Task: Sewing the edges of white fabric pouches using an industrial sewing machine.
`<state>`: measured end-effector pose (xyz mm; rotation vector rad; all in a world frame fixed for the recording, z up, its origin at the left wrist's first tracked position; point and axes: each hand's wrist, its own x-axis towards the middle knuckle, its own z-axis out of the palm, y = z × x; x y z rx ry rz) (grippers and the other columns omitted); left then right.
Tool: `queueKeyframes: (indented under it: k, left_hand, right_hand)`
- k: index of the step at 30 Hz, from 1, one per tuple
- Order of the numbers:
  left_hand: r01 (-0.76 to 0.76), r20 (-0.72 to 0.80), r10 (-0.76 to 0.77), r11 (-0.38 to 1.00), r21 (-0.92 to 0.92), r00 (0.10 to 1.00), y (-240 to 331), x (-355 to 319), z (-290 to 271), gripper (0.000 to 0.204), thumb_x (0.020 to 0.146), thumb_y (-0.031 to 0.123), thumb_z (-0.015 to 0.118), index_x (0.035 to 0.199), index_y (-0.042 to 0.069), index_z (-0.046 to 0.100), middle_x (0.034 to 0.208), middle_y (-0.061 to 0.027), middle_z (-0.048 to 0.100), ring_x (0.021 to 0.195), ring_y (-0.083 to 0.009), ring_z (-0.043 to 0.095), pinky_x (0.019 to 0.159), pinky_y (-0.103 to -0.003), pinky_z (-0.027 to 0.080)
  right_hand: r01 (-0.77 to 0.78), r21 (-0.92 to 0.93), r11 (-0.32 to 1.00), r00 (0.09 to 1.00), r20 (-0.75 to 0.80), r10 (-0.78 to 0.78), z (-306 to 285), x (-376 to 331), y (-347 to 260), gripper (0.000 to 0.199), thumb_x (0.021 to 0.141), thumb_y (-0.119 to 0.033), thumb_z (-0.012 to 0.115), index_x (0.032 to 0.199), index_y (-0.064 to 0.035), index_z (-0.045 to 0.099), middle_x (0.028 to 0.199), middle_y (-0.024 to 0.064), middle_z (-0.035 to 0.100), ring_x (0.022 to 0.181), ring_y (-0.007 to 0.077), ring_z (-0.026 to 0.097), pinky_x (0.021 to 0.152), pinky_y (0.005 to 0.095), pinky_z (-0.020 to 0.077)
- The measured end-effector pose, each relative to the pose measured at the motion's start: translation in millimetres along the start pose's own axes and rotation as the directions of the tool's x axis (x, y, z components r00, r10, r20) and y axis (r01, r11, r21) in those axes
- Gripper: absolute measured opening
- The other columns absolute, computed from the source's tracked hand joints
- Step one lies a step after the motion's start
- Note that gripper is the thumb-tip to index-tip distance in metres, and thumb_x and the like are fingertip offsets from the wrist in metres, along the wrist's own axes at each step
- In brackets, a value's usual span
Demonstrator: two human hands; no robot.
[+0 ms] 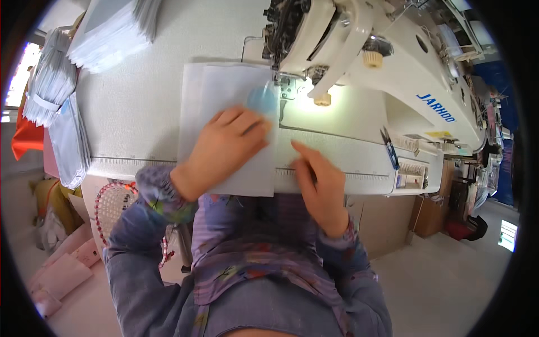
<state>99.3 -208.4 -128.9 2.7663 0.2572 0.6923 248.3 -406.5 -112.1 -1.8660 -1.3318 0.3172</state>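
A white rectangular piece [193, 112], thin and seemingly of more than one layer, lies flat on the sewing table with its right edge beside the needle area. My left hand [227, 149] rests over its middle, fingers slightly bent and a little blurred, pressing on the surface. Just beyond those fingertips shows a round light-blue patch [261, 99]; whether it is printed or loose I cannot tell. Off the piece's right edge, my right hand [321, 188] hovers by the table's front edge, index finger and thumb apart with nothing between them. The sewing machine [359, 62] stands at the upper right, its lamp lit.
A stack of white pieces [115, 33] lies at the far left. Near it are a tied bundle [50, 78] and light-blue folded pieces [70, 140] hanging over the edge. Thread snips [389, 149] and a small parts tray [412, 175] sit at the right.
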Motion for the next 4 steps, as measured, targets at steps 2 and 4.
queueKeyframes:
  k: [2, 4]
  left_hand:
    - [0.016, 0.107, -0.011, 0.999, -0.047, 0.994, 17, -23, -13, 0.046, 0.081, 0.025, 0.084, 0.122, 0.009, 0.071, 0.122, -0.0065, 0.066, 0.116, -0.0294, 0.063, 0.101, -0.042, 0.054]
    - [0.035, 0.18, -0.016, 0.994, -0.105, 0.983, 32, -40, -25, 0.052, 0.082, 0.027, 0.084, 0.13, 0.013, 0.071, 0.129, -0.0068, 0.066, 0.123, -0.0292, 0.062, 0.11, -0.046, 0.051]
  right_hand:
    - [-0.29, 0.18, 0.94, 0.954, 0.125, 0.271, -5, -32, -17, 0.035, 0.104, 0.001, 0.063, 0.138, -0.0052, 0.068, 0.09, 0.0115, 0.076, 0.069, 0.014, 0.071, 0.065, 0.0276, 0.0565]
    - [-0.36, 0.341, 0.868, 0.932, 0.166, 0.322, 9, -49, -22, 0.052, 0.106, -0.003, 0.062, 0.157, -0.0102, 0.051, 0.094, 0.0118, 0.08, 0.076, 0.0159, 0.077, 0.073, 0.0269, 0.0616]
